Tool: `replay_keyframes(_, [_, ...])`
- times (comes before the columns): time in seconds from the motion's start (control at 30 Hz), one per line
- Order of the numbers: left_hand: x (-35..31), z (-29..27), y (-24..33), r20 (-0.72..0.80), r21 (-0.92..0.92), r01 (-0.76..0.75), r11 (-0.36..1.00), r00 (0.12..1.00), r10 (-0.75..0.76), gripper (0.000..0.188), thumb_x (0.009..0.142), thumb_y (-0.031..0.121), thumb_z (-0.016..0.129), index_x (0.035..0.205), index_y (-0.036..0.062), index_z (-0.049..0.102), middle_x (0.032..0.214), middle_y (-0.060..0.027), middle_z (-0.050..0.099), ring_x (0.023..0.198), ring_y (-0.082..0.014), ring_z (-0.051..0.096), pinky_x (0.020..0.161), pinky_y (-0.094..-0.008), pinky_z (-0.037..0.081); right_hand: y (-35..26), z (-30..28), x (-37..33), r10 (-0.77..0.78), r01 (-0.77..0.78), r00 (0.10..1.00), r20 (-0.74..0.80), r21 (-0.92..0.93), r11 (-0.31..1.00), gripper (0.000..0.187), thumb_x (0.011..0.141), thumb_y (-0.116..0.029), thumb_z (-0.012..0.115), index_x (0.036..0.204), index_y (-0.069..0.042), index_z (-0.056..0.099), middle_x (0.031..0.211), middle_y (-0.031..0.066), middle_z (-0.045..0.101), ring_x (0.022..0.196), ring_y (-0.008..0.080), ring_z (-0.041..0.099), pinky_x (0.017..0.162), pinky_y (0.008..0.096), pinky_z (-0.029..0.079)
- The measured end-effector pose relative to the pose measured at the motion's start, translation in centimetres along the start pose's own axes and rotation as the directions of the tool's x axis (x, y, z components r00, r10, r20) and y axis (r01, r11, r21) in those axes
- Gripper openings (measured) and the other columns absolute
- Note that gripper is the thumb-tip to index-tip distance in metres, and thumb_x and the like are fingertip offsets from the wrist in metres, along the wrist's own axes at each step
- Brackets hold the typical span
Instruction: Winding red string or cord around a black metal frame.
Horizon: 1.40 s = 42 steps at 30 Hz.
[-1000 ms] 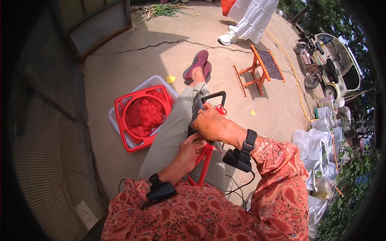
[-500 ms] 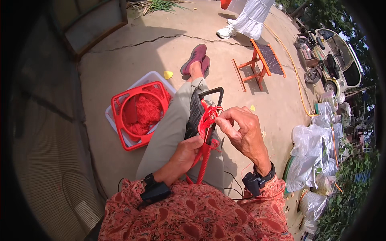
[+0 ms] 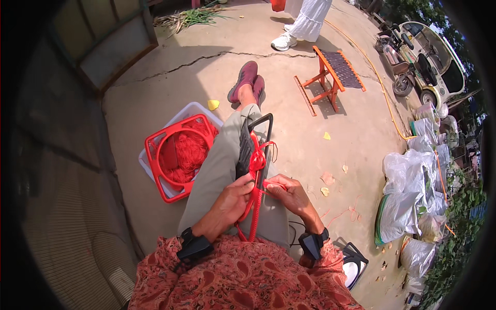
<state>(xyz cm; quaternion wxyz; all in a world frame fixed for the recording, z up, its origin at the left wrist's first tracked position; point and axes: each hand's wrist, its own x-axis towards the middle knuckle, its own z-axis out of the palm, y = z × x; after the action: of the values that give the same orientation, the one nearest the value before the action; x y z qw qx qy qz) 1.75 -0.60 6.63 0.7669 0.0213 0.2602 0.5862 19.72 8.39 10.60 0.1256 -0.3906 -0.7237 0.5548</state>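
Note:
On my lap rests a black-framed piece (image 3: 267,126) with dark slats or webbing on one side, perhaps a small folding stool. A red knotted cord (image 3: 257,159) hangs along its frame, with loops near the top. My left hand (image 3: 232,204) is closed, thumb and fingers pinching the cord just below the loops. Beside it, my right hand (image 3: 294,196) is closed on a red cord strand right of the frame. A thicker braided red length (image 3: 256,219) runs down between my hands toward my waist.
Left of my legs, a pale tub (image 3: 147,165) holds tangled red cord (image 3: 188,152) under a red frame (image 3: 155,178). Ahead stands an orange folding stool (image 3: 336,75). Beyond it are a person in a white skirt (image 3: 310,20), a yellow hose (image 3: 380,77) and white sacks (image 3: 408,181).
My right hand has moved down from the bundled cord at the frame's top and now pinches a strand beside my left hand. The view has shifted slightly.

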Motion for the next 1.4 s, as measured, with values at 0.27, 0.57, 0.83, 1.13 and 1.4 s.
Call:
replay_keyframes(0.27, [0.4, 1.3, -0.2, 0.071, 0.047, 0.038, 0.998, 0.997, -0.041, 0.036, 0.088, 0.017, 0.062, 0.12, 0.0068, 0.05, 0.094, -0.0018, 0.064, 0.079, -0.0096, 0.061, 0.068, -0.0259, 0.048, -2.8, -2.9, -3.1, -0.256, 0.331, 0.894, -0.367, 0.156, 0.931, 0.018, 0.086, -0.019, 0.056, 0.087, -0.002, 0.063, 0.099, 0.0178, 0.059, 0.1, 0.0219, 0.055, 0.075, 0.0336, 0.046])
replay_keyframes(0.57, [-0.2, 0.6, 0.8, 0.042, -0.084, 0.022, 0.996, 0.999, -0.019, 0.043, 0.09, 0.006, 0.056, 0.131, 0.0032, 0.042, 0.109, -0.0063, 0.061, 0.097, -0.0142, 0.061, 0.089, -0.0281, 0.05, -3.4, -9.8, -5.2, -0.063, 0.202, 0.979, -0.193, 0.899, 0.389, 0.024, 0.098, -0.029, 0.044, 0.081, -0.013, 0.042, 0.051, -0.0029, 0.033, 0.041, 0.0062, 0.028, 0.036, 0.0217, 0.027])
replay_keyframes(0.83, [0.7, 0.7, 1.0, 0.153, -0.119, 0.088, 0.989, 0.986, -0.07, 0.043, 0.091, 0.007, 0.056, 0.132, 0.0035, 0.042, 0.115, -0.0056, 0.058, 0.1, -0.0144, 0.06, 0.09, -0.0287, 0.049, 16.2, -26.5, -23.3, -0.092, -0.492, 0.299, -0.95, -0.236, 0.838, 0.017, 0.08, -0.017, 0.067, 0.09, -0.008, 0.057, 0.059, -0.0062, 0.044, 0.043, 0.0045, 0.037, 0.036, 0.0235, 0.027])
replay_keyframes(1.13, [0.2, 0.3, 0.9, -0.018, -0.065, 0.09, 0.994, 0.996, -0.091, 0.031, 0.091, 0.007, 0.055, 0.122, 0.0015, 0.05, 0.099, -0.0078, 0.063, 0.089, -0.016, 0.063, 0.08, -0.029, 0.053, 4.1, -6.3, -6.6, 0.456, -0.248, 0.853, -0.253, 0.573, 0.781, 0.021, 0.09, -0.016, 0.059, 0.104, -0.001, 0.063, 0.055, -0.0081, 0.037, 0.044, 0.0033, 0.03, 0.041, 0.0218, 0.023])
replay_keyframes(1.4, [0.8, -0.5, 0.3, -0.047, -0.052, 0.095, 0.994, 0.994, -0.097, 0.033, 0.09, 0.005, 0.055, 0.123, 0.0003, 0.049, 0.098, -0.0076, 0.063, 0.084, -0.0145, 0.062, 0.076, -0.0287, 0.053, -0.5, 0.6, -4.4, 0.209, -0.19, 0.969, -0.131, 0.146, 0.971, 0.019, 0.085, -0.019, 0.063, 0.093, -0.002, 0.064, 0.067, -0.001, 0.051, 0.055, 0.0067, 0.042, 0.049, 0.0242, 0.034])
